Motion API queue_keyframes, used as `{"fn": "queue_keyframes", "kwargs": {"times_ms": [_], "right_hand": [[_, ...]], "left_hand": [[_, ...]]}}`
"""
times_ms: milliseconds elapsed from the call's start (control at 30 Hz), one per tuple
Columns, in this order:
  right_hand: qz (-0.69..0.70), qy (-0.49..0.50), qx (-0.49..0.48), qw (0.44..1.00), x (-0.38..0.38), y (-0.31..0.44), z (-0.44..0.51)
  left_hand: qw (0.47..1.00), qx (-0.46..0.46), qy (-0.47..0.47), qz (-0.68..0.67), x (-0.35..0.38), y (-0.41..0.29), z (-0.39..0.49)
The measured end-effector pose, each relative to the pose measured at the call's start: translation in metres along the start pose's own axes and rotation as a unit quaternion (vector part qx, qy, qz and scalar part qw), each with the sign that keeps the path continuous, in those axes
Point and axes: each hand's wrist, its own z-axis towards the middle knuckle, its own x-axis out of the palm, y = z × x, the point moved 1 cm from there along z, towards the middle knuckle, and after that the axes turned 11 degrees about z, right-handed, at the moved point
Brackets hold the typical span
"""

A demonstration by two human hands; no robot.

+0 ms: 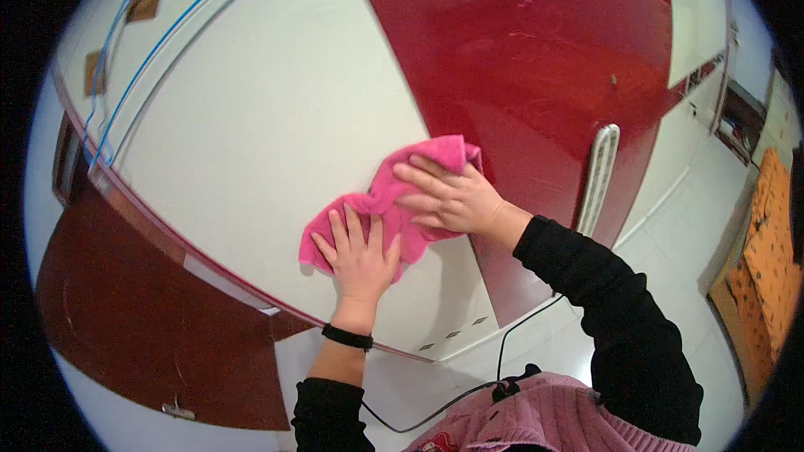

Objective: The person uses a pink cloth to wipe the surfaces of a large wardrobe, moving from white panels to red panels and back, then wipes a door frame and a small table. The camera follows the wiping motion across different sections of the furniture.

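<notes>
A pink cloth (405, 245) lies bunched and creased against a glossy panel, spanning the seam between its white part (270, 113) and its dark red part (534, 25). My left hand (359, 257) presses flat on the cloth's lower left part, fingers spread, over the white surface. Higher and to the right, my right hand (449, 198) holds the cloth down with its palm, close to the red part. The fingers of both hands lie on top of the cloth. What is beneath it is hidden.
A long pale handle (600, 179) stands out from the red part. Blue cords (163, 37) stretch across the upper left. A brown door-like panel (157, 307) is at the lower left. A black cable (414, 428) hangs by my waist. An orange patterned cloth (769, 251) is at the right.
</notes>
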Motion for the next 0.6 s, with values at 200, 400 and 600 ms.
{"fn": "queue_keyframes", "kwargs": {"times_ms": [200,400,600], "right_hand": [[-0.041,-0.116,0.225,0.966,0.009,-0.036,-0.081],[-0.073,-0.158,0.361,0.916,0.035,-0.046,-0.168],[-0.017,-0.133,0.485,0.864,0.063,-0.009,-0.232]], "left_hand": [[0.993,0.093,-0.056,-0.035,0.001,-0.071,0.079],[0.968,0.238,-0.005,-0.078,0.001,-0.132,0.103],[0.913,0.389,0.069,-0.105,0.015,-0.183,0.089]]}}
